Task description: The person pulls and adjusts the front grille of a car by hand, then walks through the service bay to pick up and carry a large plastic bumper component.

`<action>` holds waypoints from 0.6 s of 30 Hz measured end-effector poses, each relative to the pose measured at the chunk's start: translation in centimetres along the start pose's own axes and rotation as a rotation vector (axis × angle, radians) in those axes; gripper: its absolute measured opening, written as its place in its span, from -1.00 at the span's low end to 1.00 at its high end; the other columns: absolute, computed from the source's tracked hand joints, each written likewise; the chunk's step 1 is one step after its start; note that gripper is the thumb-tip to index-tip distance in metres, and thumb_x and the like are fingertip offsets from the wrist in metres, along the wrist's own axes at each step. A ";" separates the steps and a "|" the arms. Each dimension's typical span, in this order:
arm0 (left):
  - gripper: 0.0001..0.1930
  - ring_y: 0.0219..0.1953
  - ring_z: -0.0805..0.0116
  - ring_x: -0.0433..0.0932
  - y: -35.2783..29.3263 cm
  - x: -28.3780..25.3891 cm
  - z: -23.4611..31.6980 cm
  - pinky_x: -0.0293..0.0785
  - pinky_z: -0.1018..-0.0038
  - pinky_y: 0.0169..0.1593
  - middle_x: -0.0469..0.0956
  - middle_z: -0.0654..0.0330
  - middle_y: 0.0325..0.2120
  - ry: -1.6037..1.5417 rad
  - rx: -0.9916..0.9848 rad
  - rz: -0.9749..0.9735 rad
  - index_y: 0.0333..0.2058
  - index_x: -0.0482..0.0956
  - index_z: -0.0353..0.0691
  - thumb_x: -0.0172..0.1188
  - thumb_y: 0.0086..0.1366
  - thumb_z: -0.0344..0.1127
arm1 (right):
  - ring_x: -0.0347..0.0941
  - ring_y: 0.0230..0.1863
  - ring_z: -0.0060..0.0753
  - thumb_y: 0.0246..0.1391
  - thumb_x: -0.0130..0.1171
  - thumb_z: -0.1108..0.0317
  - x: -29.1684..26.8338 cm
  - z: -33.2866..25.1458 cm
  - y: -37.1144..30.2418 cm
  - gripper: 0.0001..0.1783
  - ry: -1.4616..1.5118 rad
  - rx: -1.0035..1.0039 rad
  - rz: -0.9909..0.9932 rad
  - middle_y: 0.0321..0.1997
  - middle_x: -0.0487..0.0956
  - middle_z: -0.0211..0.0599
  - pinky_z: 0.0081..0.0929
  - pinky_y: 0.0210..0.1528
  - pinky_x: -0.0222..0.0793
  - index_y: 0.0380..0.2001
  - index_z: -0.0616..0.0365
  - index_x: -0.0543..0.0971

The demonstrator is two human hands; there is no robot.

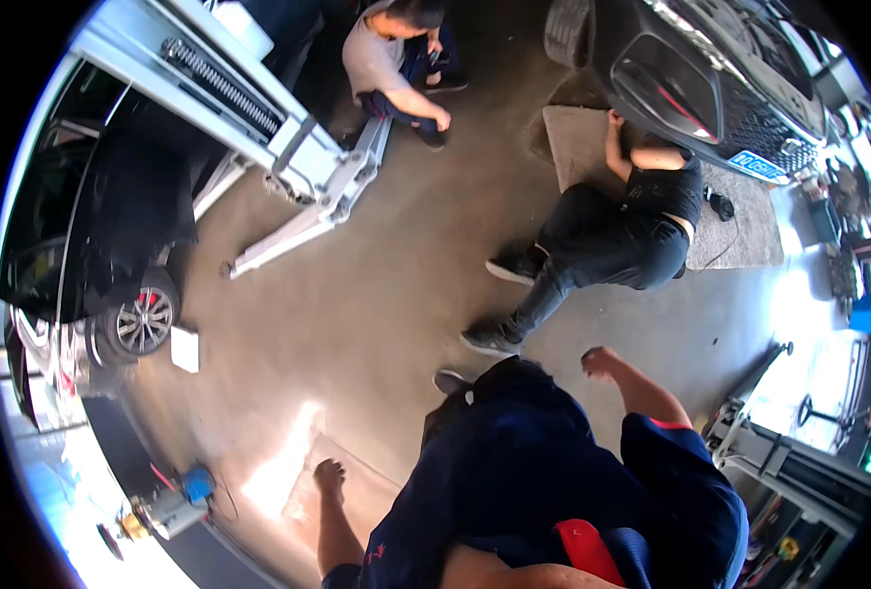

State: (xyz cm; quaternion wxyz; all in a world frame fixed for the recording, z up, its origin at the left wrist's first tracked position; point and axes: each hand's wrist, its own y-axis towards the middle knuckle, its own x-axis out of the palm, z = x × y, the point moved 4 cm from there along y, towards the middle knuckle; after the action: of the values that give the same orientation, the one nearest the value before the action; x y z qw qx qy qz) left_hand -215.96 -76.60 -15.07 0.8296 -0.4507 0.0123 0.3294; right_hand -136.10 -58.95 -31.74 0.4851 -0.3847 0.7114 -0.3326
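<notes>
My left hand (329, 478) hangs at my side over the floor, its fingers loosely bent and a little apart, with nothing visible in it. Out to the other side, my right hand (600, 363) is held away from my body with the fingers curled in, and no object shows in it. Neither hand touches anything. Nearest to my right hand are the shoe (491, 339) and legs of a person in dark clothes (612, 245), who lies on a grey mat (749, 231) by the front of a raised dark car (666, 83).
Another person (374, 61) crouches at the far side. A grey lift post (224, 83) with low arms (283, 240) stands at the left, near a black car (126, 187) and a white box (185, 349). Blue-ended equipment (197, 485) lies lower left; a metal frame (798, 466) stands right.
</notes>
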 end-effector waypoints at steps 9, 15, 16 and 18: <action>-0.79 -0.44 0.33 0.57 15.3 7.1 13.1 0.50 0.40 -0.39 0.62 0.18 -0.42 0.510 0.038 -0.276 -0.14 0.62 -0.18 0.11 0.37 -0.24 | 0.60 0.01 -0.41 0.28 0.02 0.38 4.4 -14.3 3.0 -0.65 0.589 -0.072 -0.012 -0.02 0.66 -0.33 -0.39 -0.07 0.59 0.09 0.15 0.56; -0.69 -0.33 0.29 0.66 16.2 24.6 30.7 0.60 0.34 -0.20 0.70 0.07 -0.32 1.065 0.868 -0.646 -0.05 0.66 -0.26 0.12 0.37 -0.22 | 0.58 -0.04 -0.36 0.17 0.15 0.22 2.2 -16.3 9.7 -0.76 0.165 -0.040 -0.041 -0.14 0.65 -0.37 -0.35 -0.10 0.57 -0.15 0.01 0.66; -0.69 -0.33 0.29 0.66 16.0 26.9 34.3 0.60 0.34 -0.20 0.70 0.07 -0.32 1.078 0.879 -0.659 -0.05 0.66 -0.26 0.12 0.37 -0.22 | 0.59 -0.05 -0.34 0.15 0.17 0.21 1.2 -16.7 10.7 -0.76 0.209 -0.003 -0.055 -0.15 0.66 -0.36 -0.34 -0.11 0.57 -0.17 0.01 0.67; -0.70 -0.34 0.22 0.65 14.9 29.9 41.8 0.58 0.32 -0.17 0.69 0.06 -0.35 0.919 0.654 -0.491 -0.09 0.66 -0.28 0.13 0.37 -0.21 | 0.61 -0.08 -0.30 0.11 0.20 0.17 -3.0 -17.9 13.6 -0.75 0.247 0.017 -0.044 -0.17 0.68 -0.34 -0.31 -0.12 0.58 -0.21 -0.01 0.70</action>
State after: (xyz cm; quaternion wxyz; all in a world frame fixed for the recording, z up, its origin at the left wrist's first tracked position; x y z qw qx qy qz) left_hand -212.42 -23.34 -10.81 0.8864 -0.2585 0.3649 -0.1201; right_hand -155.35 -47.96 -36.42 0.3894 -0.3522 0.7542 -0.3944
